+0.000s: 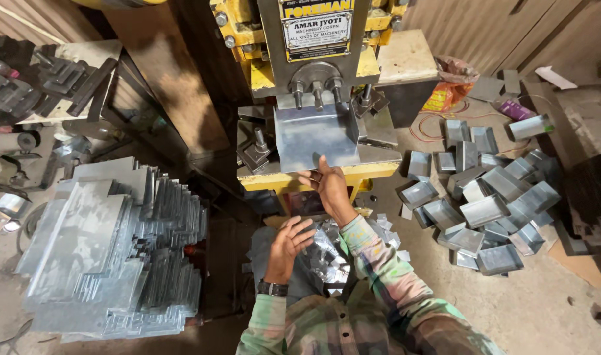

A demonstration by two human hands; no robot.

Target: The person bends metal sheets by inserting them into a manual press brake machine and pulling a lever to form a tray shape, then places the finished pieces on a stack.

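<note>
A bent grey metal sheet (317, 135) with raised side flanges lies on the bed of a yellow press machine (300, 176), under its tooling. My right hand (328, 187) reaches forward and grips the sheet's near edge with its fingertips. My left hand (288, 242), with a dark wristwatch on the wrist, hovers lower over my lap. Its fingers are spread and it holds nothing. It is close to a heap of small shiny metal offcuts (330, 253).
A tall stack of flat cut sheet blanks (110, 250) stands at my left. A pile of formed metal trays (491, 197) lies on the floor to the right. An orange bag (448, 89) sits behind them. Dark metal parts (24, 85) rest on a shelf at upper left.
</note>
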